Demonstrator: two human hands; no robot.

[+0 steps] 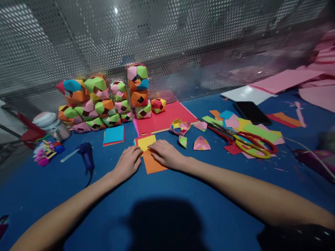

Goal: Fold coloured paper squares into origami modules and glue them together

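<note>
Yellow square (146,142): left hand (128,161) and right hand (166,153) at its edges, fingers lightly bent; pinch unclear. Beyond: red sheet (164,118).

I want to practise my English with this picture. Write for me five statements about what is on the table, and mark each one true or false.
1. The right hand rests partly over the orange paper. True.
2. The left hand is holding the glue gun. False: the glue gun lies on the blue table, and the left hand is at the yellow paper.
3. A blue sheet is on top of the small paper pile beyond the left hand. True.
4. The phone lies on the red sheet. False: it lies on the table, near the paper scraps.
</note>
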